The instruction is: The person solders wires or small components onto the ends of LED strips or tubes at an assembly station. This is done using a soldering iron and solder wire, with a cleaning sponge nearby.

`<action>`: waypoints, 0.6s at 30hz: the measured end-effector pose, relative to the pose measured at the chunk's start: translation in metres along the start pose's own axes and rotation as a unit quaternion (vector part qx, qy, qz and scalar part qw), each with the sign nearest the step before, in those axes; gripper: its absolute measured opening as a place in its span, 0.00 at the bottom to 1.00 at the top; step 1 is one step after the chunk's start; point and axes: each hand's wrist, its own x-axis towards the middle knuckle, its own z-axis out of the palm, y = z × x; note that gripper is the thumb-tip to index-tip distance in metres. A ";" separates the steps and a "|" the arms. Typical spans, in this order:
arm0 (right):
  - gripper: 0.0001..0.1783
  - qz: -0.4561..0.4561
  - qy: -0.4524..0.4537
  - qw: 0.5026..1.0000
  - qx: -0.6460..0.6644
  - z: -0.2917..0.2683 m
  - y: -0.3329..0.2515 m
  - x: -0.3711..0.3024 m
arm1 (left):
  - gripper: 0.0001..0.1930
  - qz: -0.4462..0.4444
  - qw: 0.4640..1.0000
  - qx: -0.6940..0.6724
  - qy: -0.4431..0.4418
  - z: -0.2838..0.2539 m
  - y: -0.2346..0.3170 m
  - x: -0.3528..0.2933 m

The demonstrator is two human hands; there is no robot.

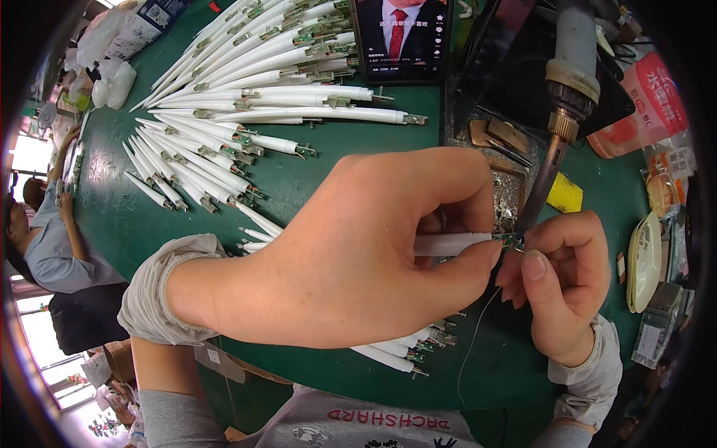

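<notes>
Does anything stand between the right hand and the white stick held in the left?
Nothing visible does: the right hand is at the circuit end of the white stick; the left hand grips its body. The soldering iron extends to that end; whether it touches is unclear.

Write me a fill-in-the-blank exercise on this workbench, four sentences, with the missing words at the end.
1. The left hand grips a pen-like stick whose casing is ____.
2. The tabletop is coloured ____.
3. The small pad just right of the soldering iron is ____.
4. On the phone screen, the figure's tie is ____.

Missing words: white; green; yellow; red.
</notes>
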 end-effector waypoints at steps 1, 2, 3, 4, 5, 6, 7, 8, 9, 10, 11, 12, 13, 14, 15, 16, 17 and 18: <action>0.09 0.001 0.001 1.000 -0.001 0.000 0.001 0.000 | 0.05 -0.006 1.000 -0.002 -0.003 0.000 0.001 0.001; 0.09 -0.007 -0.002 1.000 0.000 0.000 0.002 0.000 | 0.05 -0.006 1.000 -0.002 -0.002 -0.001 0.001 0.000; 0.10 -0.015 -0.005 1.000 0.001 0.000 0.002 0.001 | 0.05 -0.017 1.000 -0.012 -0.005 -0.001 0.002 0.000; 0.10 -0.015 -0.006 1.000 0.001 0.000 0.003 0.000 | 0.05 -0.028 0.999 -0.022 -0.008 -0.001 0.002 0.000; 0.09 -0.015 -0.004 1.000 0.004 0.001 0.003 0.000 | 0.05 -0.029 0.999 -0.022 -0.007 -0.001 0.002 0.000; 0.09 -0.016 -0.002 1.000 0.006 0.001 0.004 0.000 | 0.05 -0.029 0.999 -0.026 -0.006 -0.001 0.002 0.000; 0.09 -0.016 -0.003 1.000 0.007 0.001 0.003 0.001 | 0.05 -0.029 0.999 -0.030 -0.005 -0.001 0.002 0.000; 0.09 -0.013 -0.005 1.000 0.006 0.000 0.003 0.001 | 0.05 -0.030 0.999 -0.030 -0.005 -0.001 0.002 0.000; 0.10 -0.010 -0.008 1.000 0.006 0.000 0.002 0.001 | 0.06 -0.045 0.998 -0.049 -0.008 -0.002 0.001 0.001; 0.10 -0.009 -0.008 1.000 0.007 -0.001 0.003 0.001 | 0.06 -0.060 0.996 -0.068 -0.012 -0.002 0.001 0.001; 0.09 -0.009 -0.008 1.000 0.004 -0.001 0.003 0.001 | 0.06 -0.060 0.996 -0.068 -0.013 -0.002 0.001 0.001; 0.09 -0.009 -0.009 1.000 0.001 -0.001 0.003 0.001 | 0.06 -0.079 0.994 -0.071 -0.009 -0.002 0.002 0.001; 0.09 -0.009 -0.008 1.000 0.001 -0.002 0.004 0.002 | 0.06 -0.098 0.992 -0.074 -0.006 -0.002 0.002 0.001; 0.09 -0.002 -0.010 1.000 0.002 -0.003 0.004 0.002 | 0.06 -0.099 0.992 -0.074 -0.006 -0.002 0.001 0.001; 0.09 0.005 -0.013 1.000 0.004 -0.003 0.004 0.003 | 0.06 -0.085 0.995 -0.053 -0.008 -0.002 -0.001 0.001; 0.09 0.005 -0.012 1.000 0.005 -0.003 0.005 0.003 | 0.06 -0.070 0.997 -0.031 -0.010 -0.002 -0.002 0.001; 0.09 0.006 -0.008 1.000 0.003 -0.003 0.006 0.003 | 0.06 -0.071 0.997 -0.031 -0.011 -0.002 -0.001 0.001; 0.09 0.006 -0.004 1.000 0.001 -0.003 0.007 0.003 | 0.06 -0.069 0.997 -0.013 -0.009 -0.001 0.001 0.000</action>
